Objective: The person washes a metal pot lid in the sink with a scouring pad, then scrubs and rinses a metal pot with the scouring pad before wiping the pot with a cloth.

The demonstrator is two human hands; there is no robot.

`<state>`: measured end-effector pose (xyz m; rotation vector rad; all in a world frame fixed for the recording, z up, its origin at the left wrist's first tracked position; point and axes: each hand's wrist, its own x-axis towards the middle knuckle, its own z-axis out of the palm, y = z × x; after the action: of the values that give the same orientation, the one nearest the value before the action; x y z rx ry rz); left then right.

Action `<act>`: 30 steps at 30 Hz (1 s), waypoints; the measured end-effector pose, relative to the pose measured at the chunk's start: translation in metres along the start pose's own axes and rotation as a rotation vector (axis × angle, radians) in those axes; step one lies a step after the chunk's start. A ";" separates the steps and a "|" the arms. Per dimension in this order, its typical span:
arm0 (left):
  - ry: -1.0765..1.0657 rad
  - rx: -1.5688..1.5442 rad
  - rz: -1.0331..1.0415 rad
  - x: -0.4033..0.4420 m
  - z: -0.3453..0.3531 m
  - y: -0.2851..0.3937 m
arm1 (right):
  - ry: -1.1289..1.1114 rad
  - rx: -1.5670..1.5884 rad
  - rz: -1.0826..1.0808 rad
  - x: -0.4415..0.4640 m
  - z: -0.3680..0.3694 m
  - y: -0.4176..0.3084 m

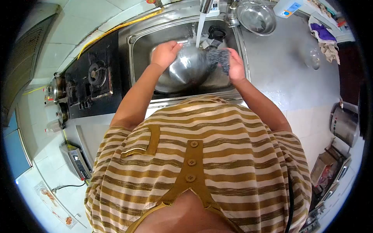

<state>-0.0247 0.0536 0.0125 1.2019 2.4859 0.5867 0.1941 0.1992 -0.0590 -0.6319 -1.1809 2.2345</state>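
In the steel sink (138,52), a shiny round metal bowl (186,70) is tilted under a stream of running water (200,31) from the faucet (206,6). My left hand (166,53) grips the bowl's upper left rim, thumb on the edge. My right hand (235,66) is closed on a dark grey mesh scrubbing cloth (220,59), held against the bowl's right side. A black object (217,33) lies in the sink behind the bowl, with water splashing near it.
A black gas stove (93,75) adjoins the sink on the left. On the right, the steel counter (279,66) bears a metal basin (256,18), a white bottle (286,7) and cloths (324,37). A yellow hose (112,31) runs along the wall.
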 end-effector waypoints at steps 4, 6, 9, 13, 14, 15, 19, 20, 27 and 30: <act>-0.035 -0.003 -0.001 -0.012 0.002 0.002 | 0.337 0.089 -0.003 0.005 -0.021 -0.005; -0.019 0.026 0.008 -0.015 0.002 0.005 | 0.301 0.165 0.017 0.021 -0.022 0.003; -0.024 0.048 0.012 -0.021 0.000 0.010 | 0.233 0.221 0.083 0.033 0.010 0.008; 0.023 0.017 0.030 -0.033 -0.002 0.011 | 0.218 0.183 0.226 0.041 0.013 -0.002; 0.029 0.019 0.029 -0.038 -0.003 0.011 | 0.202 0.183 0.262 0.043 0.011 -0.001; 0.033 0.035 0.031 -0.044 -0.004 0.011 | 0.186 0.183 0.299 0.045 0.009 0.000; 0.067 0.080 0.066 -0.068 -0.010 0.006 | 0.009 0.286 0.190 0.031 0.013 -0.001; 0.074 0.072 0.064 -0.077 -0.014 0.006 | 0.008 0.287 0.197 0.029 0.017 -0.007; 0.004 -0.101 0.060 -0.096 -0.040 0.022 | -0.219 0.031 -0.137 0.016 0.076 -0.059; -0.035 -0.039 0.065 -0.094 -0.030 0.048 | -0.359 -0.455 -0.423 0.004 0.106 -0.073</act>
<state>0.0503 -0.0010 0.0718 1.2711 2.4026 0.6229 0.1426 0.1728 0.0562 -0.1124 -1.8359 1.7696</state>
